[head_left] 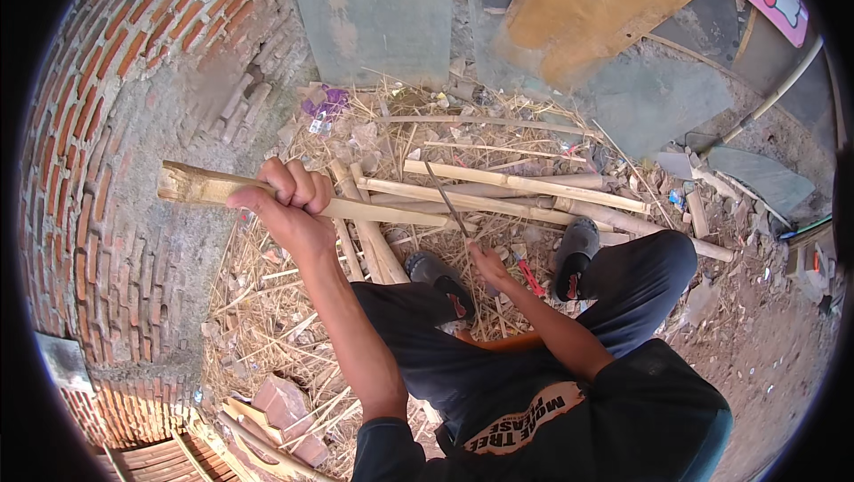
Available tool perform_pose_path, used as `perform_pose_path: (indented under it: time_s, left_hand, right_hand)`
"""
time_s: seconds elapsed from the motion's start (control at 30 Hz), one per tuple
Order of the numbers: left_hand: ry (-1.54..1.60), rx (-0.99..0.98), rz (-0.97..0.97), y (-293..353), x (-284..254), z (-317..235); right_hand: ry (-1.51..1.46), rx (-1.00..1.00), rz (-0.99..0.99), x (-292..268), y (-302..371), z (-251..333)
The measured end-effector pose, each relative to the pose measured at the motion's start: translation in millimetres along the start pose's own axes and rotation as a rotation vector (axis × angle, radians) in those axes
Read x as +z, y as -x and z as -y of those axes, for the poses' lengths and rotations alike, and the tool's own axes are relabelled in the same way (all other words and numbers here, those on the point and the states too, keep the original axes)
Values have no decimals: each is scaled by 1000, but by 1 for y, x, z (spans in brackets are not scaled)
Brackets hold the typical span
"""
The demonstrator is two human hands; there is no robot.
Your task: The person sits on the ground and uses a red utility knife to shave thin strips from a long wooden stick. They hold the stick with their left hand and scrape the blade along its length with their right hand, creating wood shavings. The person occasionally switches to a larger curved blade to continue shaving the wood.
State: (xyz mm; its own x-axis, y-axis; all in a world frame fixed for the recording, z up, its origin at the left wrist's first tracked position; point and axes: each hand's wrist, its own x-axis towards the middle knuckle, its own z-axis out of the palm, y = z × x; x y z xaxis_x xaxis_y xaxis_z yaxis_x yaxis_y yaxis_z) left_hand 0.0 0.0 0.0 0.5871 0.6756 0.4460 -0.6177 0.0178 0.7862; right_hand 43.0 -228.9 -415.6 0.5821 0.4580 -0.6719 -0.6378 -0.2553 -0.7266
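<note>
My left hand (295,208) is closed around a long split bamboo piece (378,210). Its thick, rough end (182,184) sticks out to the left, while the thinner end slants down to the right. Near my knees, my right hand (487,267) grips a long-bladed knife (445,196). The dark, narrow blade points away from me and up to the left, close to the bamboo's thin end; whether they touch I cannot tell. The knife's handle is mostly hidden in my fingers. Several split bamboo lengths (525,181) lie on the ground just beyond the knife.
My shoes (578,246) stand among straw and bamboo shavings (285,304). A red object (531,277) lies between my feet. A brick wall (133,64) rises at left. Grey boards (378,20) and a tan board (605,11) lean at the back. A round bamboo pole (640,222) lies right.
</note>
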Motion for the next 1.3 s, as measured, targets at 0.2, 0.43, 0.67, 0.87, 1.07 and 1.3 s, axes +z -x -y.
perform_pose_path:
  time_s: [0.2, 0.43, 0.67, 0.87, 1.07, 1.3]
  left_hand:
    - [-94, 8, -94, -5, 5, -4]
    - [-4, 11, -1, 4, -15, -5]
    - [12, -5, -25, 6, -11, -4]
    - [18, 10, 34, 1, -6, -5]
    - [10, 6, -43, 5, -11, -5]
    - [35, -25, -19, 10, -17, -10]
  right_hand:
    - [153, -235, 23, 34, 51, 45]
    - [312, -463, -183, 44, 21, 21]
    - [335, -110, -55, 2, -34, -38]
    - [399, -549, -176, 21, 0, -21]
    - [587, -312, -162, -18, -1, -54]
    - [411, -290, -26, -3, 48, 1]
